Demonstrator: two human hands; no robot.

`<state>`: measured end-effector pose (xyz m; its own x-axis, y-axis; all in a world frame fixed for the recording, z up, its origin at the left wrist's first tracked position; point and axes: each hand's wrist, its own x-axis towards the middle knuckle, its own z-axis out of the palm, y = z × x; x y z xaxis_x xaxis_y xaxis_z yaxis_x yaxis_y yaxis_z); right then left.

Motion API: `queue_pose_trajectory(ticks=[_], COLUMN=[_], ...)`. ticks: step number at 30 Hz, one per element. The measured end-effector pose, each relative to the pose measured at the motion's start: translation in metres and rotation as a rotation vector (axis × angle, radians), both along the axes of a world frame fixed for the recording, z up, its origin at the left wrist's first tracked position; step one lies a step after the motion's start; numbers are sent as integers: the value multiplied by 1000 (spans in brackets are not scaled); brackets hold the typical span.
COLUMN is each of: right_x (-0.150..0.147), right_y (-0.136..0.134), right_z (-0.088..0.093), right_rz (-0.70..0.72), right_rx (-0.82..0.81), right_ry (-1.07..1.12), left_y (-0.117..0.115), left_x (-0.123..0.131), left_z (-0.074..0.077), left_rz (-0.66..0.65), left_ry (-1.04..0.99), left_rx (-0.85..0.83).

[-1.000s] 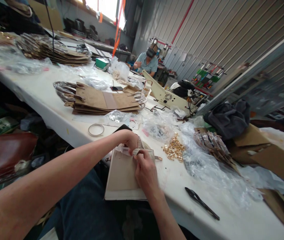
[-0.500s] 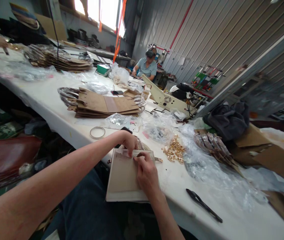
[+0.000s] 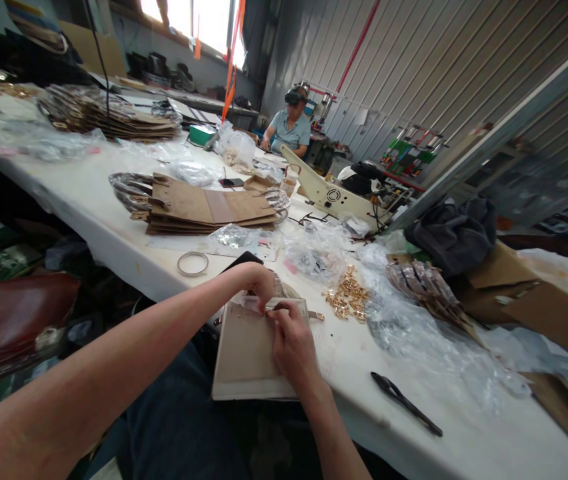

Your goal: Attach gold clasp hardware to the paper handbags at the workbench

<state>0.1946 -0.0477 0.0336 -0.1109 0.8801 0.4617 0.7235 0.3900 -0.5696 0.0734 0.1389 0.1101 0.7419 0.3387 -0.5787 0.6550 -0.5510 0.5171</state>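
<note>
Across the white table (image 3: 89,193), one beige bag (image 3: 249,353) sits at six o'clock; left hand (image 3: 263,283) and right hand (image 3: 291,337) pinch closed on its twelve-o'clock edge, finer grip hidden. Probably light, stiffish, scuffable: best held by the rim. One black tool (image 3: 407,403), four o'clock; uncountable gold fittings (image 3: 347,293), two.

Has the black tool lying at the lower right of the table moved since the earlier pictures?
No; judged against the pile of gold pieces, the black tool lies in the same place.
</note>
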Motion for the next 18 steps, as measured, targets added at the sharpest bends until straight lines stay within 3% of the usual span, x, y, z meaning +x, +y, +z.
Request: queue_pose_trajectory(ticks=[2, 4, 7, 9, 11, 14, 18], right_x=[8, 28, 86, 135, 180, 223, 242], right_y=[-7, -21, -56, -85, -113, -142, -151], right_z=[9, 18, 19, 8, -10, -38, -56], right_rz=[26, -52, -394, -584, -674, -642, -610], right_rx=[-2, 48, 172, 126, 47, -95, -57], right_ry=[13, 1, -93, -229, -325, -340, -285], left_y=[-2, -4, -5, -4, -3, -2, -4], left_x=[2, 1, 0, 0, 1, 2, 1], left_z=[1, 0, -2, -4, -6, -8, -7], left_rz=[14, 27, 45, 50, 49, 45, 45], left_ry=[47, 71, 88, 94, 92, 79, 75], left_rx=[28, 47, 53, 45, 32, 17, 23])
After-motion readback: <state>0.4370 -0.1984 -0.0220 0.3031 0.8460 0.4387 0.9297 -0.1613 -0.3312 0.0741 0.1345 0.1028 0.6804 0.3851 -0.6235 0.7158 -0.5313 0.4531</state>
